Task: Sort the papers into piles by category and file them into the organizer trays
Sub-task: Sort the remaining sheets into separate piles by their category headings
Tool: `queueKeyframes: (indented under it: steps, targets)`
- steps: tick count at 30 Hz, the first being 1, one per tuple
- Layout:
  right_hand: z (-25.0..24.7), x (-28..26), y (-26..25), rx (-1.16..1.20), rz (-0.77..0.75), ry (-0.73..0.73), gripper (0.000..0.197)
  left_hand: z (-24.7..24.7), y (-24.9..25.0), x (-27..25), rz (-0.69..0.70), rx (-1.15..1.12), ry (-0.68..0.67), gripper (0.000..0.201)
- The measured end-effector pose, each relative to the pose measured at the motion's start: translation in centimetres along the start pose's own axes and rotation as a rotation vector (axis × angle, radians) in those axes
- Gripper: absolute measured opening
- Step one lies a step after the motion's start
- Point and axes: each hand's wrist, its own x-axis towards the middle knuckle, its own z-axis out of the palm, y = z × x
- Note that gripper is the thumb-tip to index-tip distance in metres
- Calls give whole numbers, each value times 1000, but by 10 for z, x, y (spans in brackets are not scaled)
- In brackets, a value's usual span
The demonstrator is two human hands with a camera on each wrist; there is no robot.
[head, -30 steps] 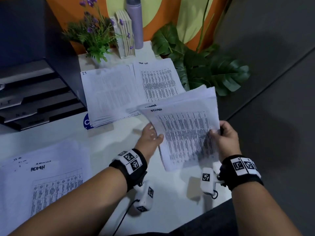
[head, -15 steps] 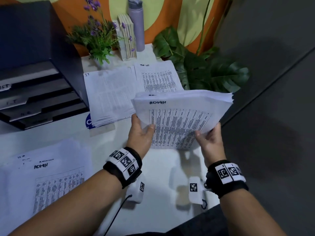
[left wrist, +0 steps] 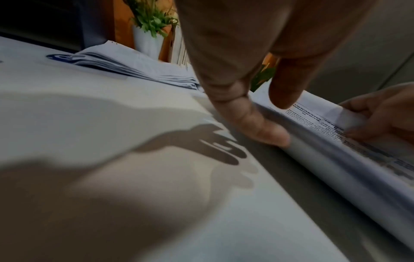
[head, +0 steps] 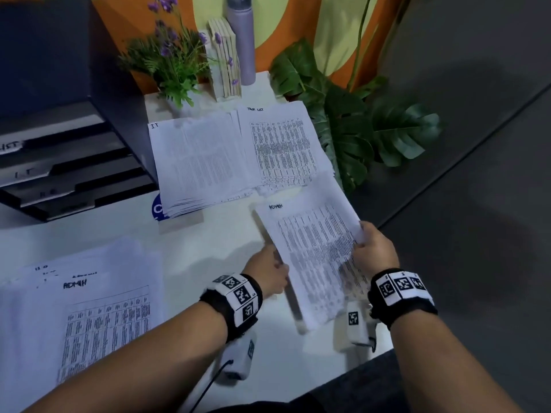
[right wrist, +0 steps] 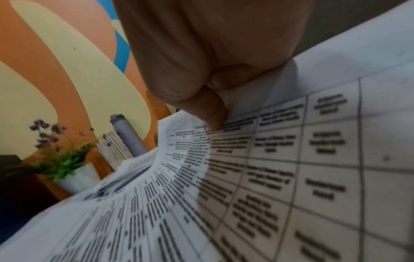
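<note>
I hold a thick stack of papers headed ADMIN [head: 313, 257] with both hands, low over the white table [head: 208, 251] near its right edge. My left hand [head: 268, 269] has the stack's left edge, index finger along its side and thumb over the top [left wrist: 283, 122]. My right hand [head: 372, 248] pinches the right edge, thumb on the printed table [right wrist: 208, 113]. The sheets [right wrist: 268, 177] fan and bend under it. The black organizer [head: 59, 162] with labelled trays stands at the far left.
An IT pile [head: 202, 162] and a Task List pile [head: 283, 144] lie side by side beyond the held stack. A loose pile topped by an ADMIN sheet [head: 83, 317] lies at front left. A potted plant [head: 173, 61], books [head: 226, 70] and a bottle [head: 241, 40] stand at the back.
The stack stood upright facing me half a second ago; it has swung down and turned, its long side now running away from me. Both hands kept hold and dropped lower.
</note>
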Motion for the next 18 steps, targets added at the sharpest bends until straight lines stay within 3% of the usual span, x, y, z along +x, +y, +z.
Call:
queueKeyframes:
  steps: [3, 5, 8, 10, 13, 15, 18]
  targets:
    - [7, 1, 3, -194, 34, 71, 72, -3, -13, 1, -13, 22, -23, 50]
    - [17, -5, -5, -331, -27, 127, 79, -13, -19, 0, 20, 85, 25, 55]
    - [43, -20, -22, -424, -244, -14, 63, -34, -23, -10, 101, 129, 122, 51]
    - [57, -27, -29, -457, -287, -139, 58, -53, -26, -22, 144, 127, 204, 48]
    - [62, -28, -41, -462, -239, -184, 61, -91, -43, -44, 153, 122, 352, 45]
    - [64, -31, -55, -408, -238, -139, 50, -118, -62, -60, 135, 151, 466, 45]
    - [74, -48, -89, -173, -335, -133, 36, -161, -108, -86, -6, 166, 617, 46]
